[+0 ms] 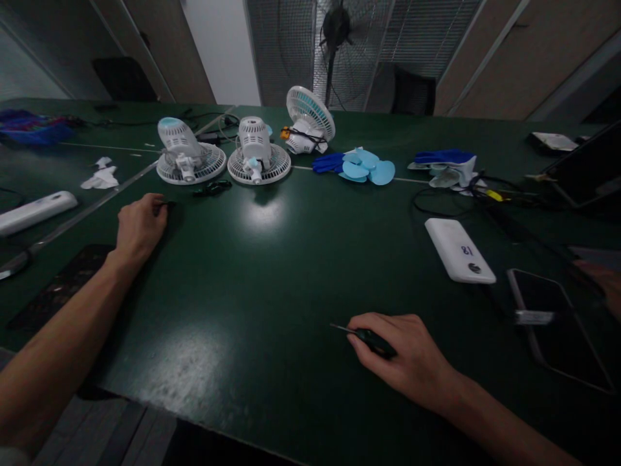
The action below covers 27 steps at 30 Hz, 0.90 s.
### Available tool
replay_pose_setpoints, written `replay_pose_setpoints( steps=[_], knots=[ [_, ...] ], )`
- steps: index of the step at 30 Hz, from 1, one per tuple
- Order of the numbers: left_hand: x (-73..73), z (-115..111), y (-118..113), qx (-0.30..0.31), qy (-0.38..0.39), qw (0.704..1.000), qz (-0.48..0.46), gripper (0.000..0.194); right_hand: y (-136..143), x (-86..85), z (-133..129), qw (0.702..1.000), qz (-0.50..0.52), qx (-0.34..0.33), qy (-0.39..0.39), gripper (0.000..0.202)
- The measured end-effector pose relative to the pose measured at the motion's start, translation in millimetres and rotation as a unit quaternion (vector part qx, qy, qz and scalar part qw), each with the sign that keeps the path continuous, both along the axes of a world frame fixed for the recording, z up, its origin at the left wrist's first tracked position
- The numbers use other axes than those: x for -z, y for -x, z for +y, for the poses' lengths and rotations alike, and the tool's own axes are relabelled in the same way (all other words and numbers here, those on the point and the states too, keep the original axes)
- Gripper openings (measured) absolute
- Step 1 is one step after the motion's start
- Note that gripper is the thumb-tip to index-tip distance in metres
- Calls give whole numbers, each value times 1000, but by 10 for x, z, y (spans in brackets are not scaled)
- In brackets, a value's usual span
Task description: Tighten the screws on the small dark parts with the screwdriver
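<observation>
My right hand [405, 353] is closed round a screwdriver [374, 343] with a dark handle, low over the green table [272, 272]. Its thin metal shaft points left. Over on the left, my left hand [142, 223] rests on the table with curled fingers, and a small dark tip sticks out at its fingertips; what it is I cannot make out. Just beyond that hand are a bundled dark cable [212, 188] and a small white fan [191, 158] lying on its grille. A second fan [257, 155] lies beside it in the same way.
A third fan [310, 120] stands tilted farther back. Light-blue fan blades [367, 166] lie by blue gloves [330, 162]. On the right are more gloves [446, 167], a white power bank [460, 251], a phone [557, 323] and another person's hand [601, 281]. A dark tray [63, 281] lies left.
</observation>
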<state>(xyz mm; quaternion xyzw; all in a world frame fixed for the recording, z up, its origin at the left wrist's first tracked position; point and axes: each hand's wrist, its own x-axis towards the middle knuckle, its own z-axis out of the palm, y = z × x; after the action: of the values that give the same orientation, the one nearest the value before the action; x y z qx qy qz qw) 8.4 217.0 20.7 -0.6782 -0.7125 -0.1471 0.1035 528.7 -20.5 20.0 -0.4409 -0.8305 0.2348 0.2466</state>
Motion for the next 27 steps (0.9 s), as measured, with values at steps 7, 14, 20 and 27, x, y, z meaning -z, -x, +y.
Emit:
replay_pose_setpoints(
  steps=[7,14,20,27],
  knots=[
    [35,2,30,-35,-6,997,-64,40,4,-12,8,1000,-4,-3,6,13],
    [-44,-33,-94,31,21,994,-102,40,-8,1,3,1000,-12,1,4,15],
    [-42,-921,-1547,408,79,895,-160,19,-11,19,10,1000,9,24,-13,14],
    [25,-1769,-2539,660,149,709,-200,19,-42,9,12,999,-38,8,-38,9]
  ],
)
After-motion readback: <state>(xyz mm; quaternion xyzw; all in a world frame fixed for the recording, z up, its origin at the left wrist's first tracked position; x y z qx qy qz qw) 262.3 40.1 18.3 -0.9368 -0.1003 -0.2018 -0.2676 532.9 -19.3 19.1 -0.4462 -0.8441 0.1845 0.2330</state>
